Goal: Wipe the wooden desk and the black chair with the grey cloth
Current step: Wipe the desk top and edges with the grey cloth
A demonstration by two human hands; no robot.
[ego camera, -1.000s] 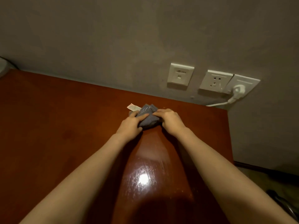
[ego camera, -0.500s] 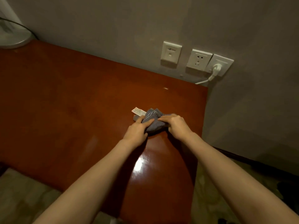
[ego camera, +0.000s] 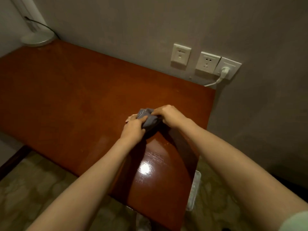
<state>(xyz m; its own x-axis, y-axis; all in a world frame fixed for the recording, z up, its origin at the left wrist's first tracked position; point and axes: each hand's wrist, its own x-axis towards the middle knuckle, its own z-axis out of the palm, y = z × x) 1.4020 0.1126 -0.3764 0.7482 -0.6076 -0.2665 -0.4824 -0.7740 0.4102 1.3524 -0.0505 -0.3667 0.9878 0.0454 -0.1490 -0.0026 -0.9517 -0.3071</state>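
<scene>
Head view: grey cloth (ego camera: 149, 120) lies bunched at centre-right of frame on wooden desk (ego camera: 75, 97), clutched by left hand (ego camera: 133, 129) and right hand (ego camera: 171, 115), fingers curled round it. Since second ago, cloth is drawn back from wall toward near edge; desk wiping judged under way. Black chair not seen. White tag (ego camera: 130, 117) at cloth's left is half covered, print unreadable; wall sockets (ego camera: 180, 55) markings too small.

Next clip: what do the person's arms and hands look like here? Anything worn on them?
The left hand and the right hand are bare: no gloves, rings or watch show. The left forearm and the right forearm are uncovered. The only clothing in view is a pale green sleeve edge at the bottom right corner.
</scene>
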